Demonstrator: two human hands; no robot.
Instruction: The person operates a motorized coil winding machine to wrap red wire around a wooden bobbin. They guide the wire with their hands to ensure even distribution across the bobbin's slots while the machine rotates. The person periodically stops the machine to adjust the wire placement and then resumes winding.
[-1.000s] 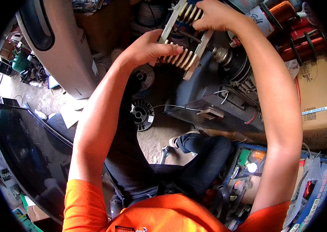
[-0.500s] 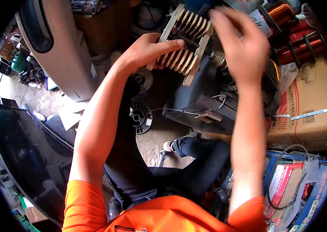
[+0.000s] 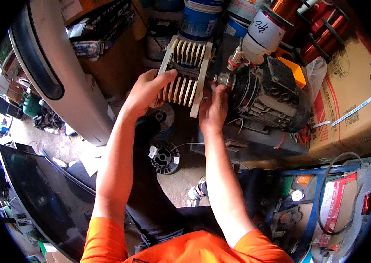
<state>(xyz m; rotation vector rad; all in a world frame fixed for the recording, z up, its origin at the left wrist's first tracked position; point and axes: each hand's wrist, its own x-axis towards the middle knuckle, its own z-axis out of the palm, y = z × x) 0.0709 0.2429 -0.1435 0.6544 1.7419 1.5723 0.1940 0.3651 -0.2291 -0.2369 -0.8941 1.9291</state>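
Observation:
An off-white slatted coil-winding former (image 3: pixel 183 72), with ribs between two side rails, stands tilted at the upper middle. My left hand (image 3: pixel 147 90) grips its left rail, thumb across the front; the other fingertips are mostly hidden behind it. Close to the right rail, my right hand (image 3: pixel 213 107) has its fingers closed at the metal shaft (image 3: pixel 225 79) between former and motor. The fingertips are partly covered, so their exact hold is hard to make out. To the right, the shaft joins a grimy dark electric motor (image 3: pixel 266 96).
Wire spools (image 3: pixel 277 15) and a white-wrapped roll (image 3: pixel 262 33) crowd the upper right. A cardboard box (image 3: pixel 347 105) stands at right, above a blue-edged bin (image 3: pixel 314 193). A black reel (image 3: pixel 165 158) lies on the floor. A dark curved panel (image 3: pixel 45 193) stands at left.
My right hand has come down and left, from above the former's right side to the shaft. The former now stands more upright, still in my left hand. The view has shifted, showing more of the motor.

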